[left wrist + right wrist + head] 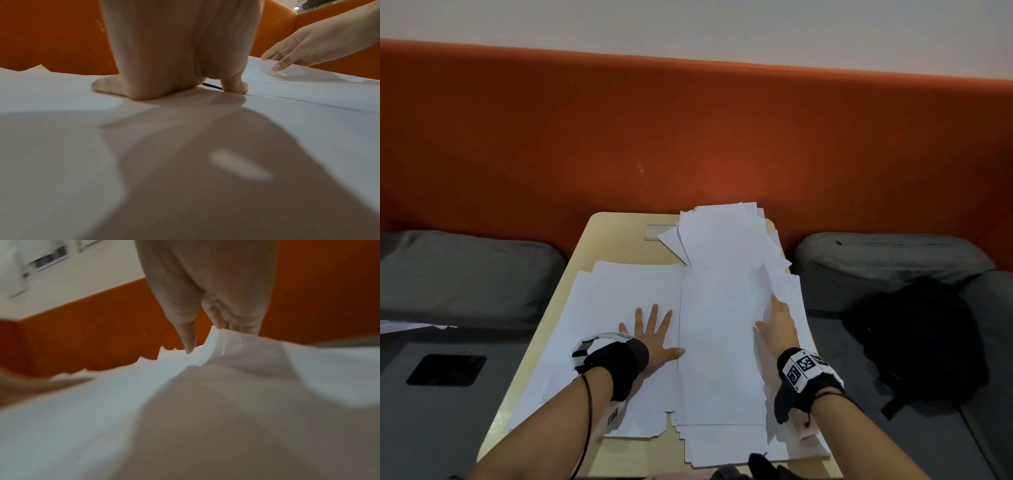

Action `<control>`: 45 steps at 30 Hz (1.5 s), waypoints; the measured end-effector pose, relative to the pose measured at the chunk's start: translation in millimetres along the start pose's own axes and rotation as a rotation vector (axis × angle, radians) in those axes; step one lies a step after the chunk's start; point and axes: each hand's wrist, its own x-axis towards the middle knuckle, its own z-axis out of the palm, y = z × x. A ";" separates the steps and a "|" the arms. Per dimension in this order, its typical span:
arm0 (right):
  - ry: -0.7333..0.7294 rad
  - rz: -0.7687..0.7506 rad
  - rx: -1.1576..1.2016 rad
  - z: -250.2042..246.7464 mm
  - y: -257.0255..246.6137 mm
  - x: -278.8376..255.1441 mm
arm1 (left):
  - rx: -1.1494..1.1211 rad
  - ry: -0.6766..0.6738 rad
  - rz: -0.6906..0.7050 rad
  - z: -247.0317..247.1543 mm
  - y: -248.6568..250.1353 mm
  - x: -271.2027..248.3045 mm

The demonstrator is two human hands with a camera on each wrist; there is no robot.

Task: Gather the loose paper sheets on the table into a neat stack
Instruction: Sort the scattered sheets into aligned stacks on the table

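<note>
Your left hand (654,337) lies flat, fingers spread, pressing down on the left batch of paper sheets (619,301). Your right hand (777,325) has its fingers tucked under a lifted sheet edge (216,340), thumb on top, pinching it. The sheets cover most of the small table (606,233) in 3 rough groups: left, right under your right hand, and a fanned pile (722,236) at the far right corner. A black bag (917,339) sits on the grey seat to your right.
</note>
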 end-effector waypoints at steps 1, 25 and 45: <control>0.025 0.062 0.090 -4.0 0.7 2.6 | -0.001 0.003 0.002 0.1 -0.2 0.8; -0.219 -0.189 0.770 -82.1 -13.6 15.9 | -1.356 0.535 0.336 -159.0 55.2 -27.3; -0.021 -0.323 0.931 -100.8 -55.0 2.9 | -1.410 0.460 0.550 -142.4 63.3 -28.8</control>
